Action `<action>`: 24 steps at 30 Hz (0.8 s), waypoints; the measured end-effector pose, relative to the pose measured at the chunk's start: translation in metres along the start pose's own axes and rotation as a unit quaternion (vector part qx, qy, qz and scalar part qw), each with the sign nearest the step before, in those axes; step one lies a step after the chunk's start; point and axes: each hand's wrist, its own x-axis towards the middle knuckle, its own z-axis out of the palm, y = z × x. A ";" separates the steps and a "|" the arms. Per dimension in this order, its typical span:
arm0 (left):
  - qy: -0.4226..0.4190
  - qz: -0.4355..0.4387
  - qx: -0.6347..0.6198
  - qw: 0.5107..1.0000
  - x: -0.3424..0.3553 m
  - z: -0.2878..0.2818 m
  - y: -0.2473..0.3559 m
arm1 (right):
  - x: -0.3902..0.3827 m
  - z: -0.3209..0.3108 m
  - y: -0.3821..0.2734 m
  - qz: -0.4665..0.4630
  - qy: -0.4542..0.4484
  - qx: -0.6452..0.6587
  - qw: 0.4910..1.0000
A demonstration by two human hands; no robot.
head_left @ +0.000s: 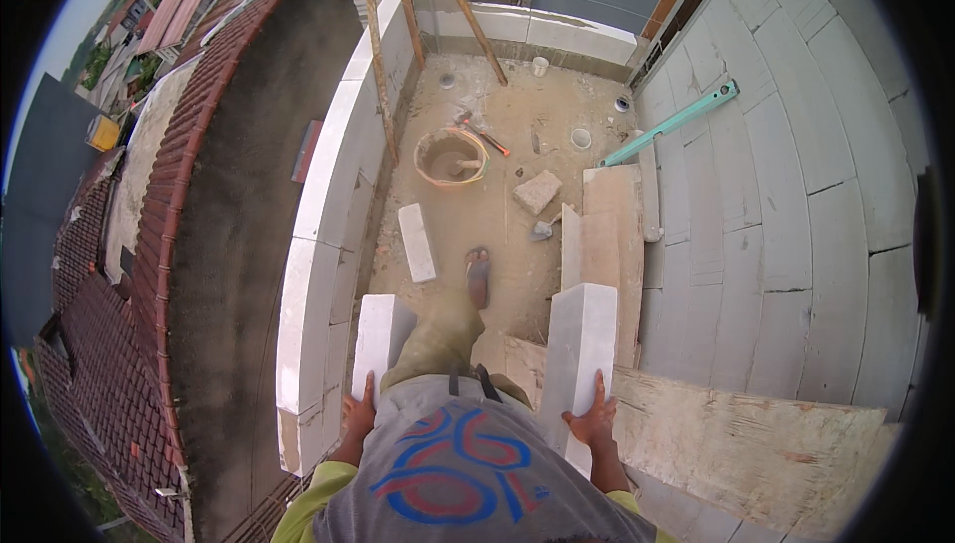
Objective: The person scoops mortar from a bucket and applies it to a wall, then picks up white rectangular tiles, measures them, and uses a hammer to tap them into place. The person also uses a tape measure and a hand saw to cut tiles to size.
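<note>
Two pale lightweight concrete blocks flank my body, one on each side. My left hand (359, 412) grips the outer side of the left block (376, 334), fingers laid along its face. On the other side, my right hand (595, 422) holds the right block (587, 329), with fingers and thumb spread against its surface. The undersides of both blocks and part of each grip are hidden. Ahead of my sandalled foot, another white block (417, 242) lies on the dusty floor.
A mortar bucket (451, 157) stands ahead, beside a hammer (485, 135). A rough block (538, 192) and a trowel (541, 231) lie nearby. Low block walls (316, 205) edge the left. A teal spirit level (671, 123) leans right, near plywood boards (736, 439). Wooden poles (378, 56) rise ahead.
</note>
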 end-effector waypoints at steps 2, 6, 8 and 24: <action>0.017 0.019 -0.028 0.999 0.027 -0.025 0.064 | 0.054 -0.044 -0.042 -0.009 0.019 -0.008 1.000; 0.039 0.006 -0.026 0.999 0.106 -0.069 0.158 | 0.157 -0.148 -0.159 -0.040 -0.013 -0.013 0.999; 0.012 -0.015 -0.030 0.999 0.141 -0.092 0.224 | 0.201 -0.218 -0.227 -0.009 -0.029 -0.032 0.999; 0.059 -0.096 -0.120 0.986 0.232 -0.323 0.646 | 0.509 -0.688 -0.606 -0.245 0.134 -0.170 0.945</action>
